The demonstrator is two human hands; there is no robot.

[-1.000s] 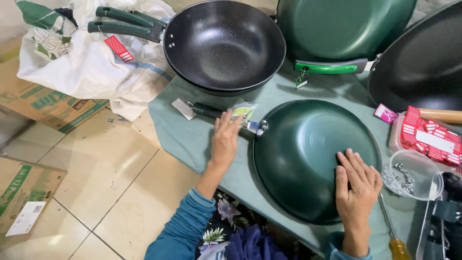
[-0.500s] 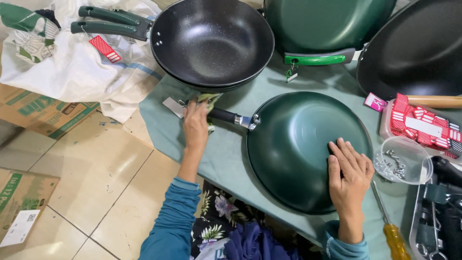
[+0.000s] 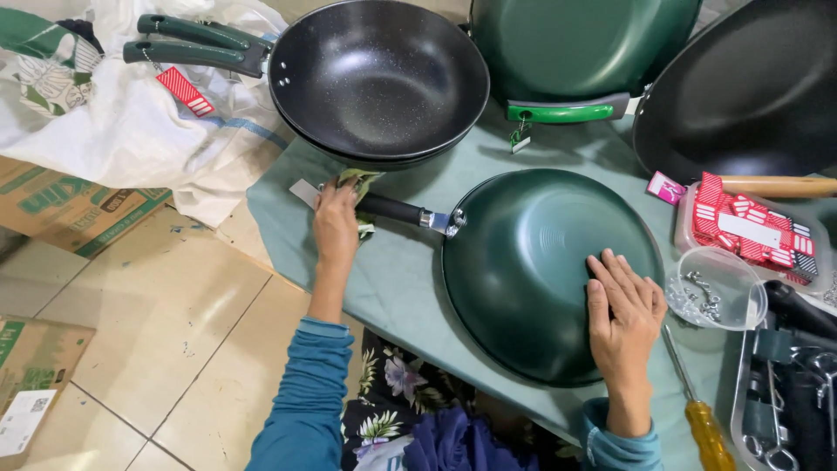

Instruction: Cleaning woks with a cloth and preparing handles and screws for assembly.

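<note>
My left hand [image 3: 336,222] has slid leftward along the black handle [image 3: 392,209] since a second ago, when it sat close to the metal bracket where handle meets pan; now it is out at the handle's far end, left of centre in the frame, fingers curled together around the green-and-yellow paper sleeve [image 3: 356,185] that wraps the grip. That puts the sleeve nearly at the tip, just under the rim of the stacked black woks [image 3: 379,83]. My right hand [image 3: 623,318] has hardly shifted: it lies flat, fingers spread a little apart, on the back of the overturned green wok [image 3: 540,270], pinning it to the pale green cloth [image 3: 410,288] in the lower middle of the frame. The stacked woks crowd the handle end from above, so there is little room there. At the right edge sit a clear plastic cup of screws [image 3: 715,292], a red-and-white packet in a tray [image 3: 754,231], a yellow-handled screwdriver [image 3: 697,414] and a tray of tools [image 3: 785,392]. Upper left lies a white sack [image 3: 131,139], with flattened cardboard [image 3: 61,209] on the tiled floor [image 3: 148,323].
</note>
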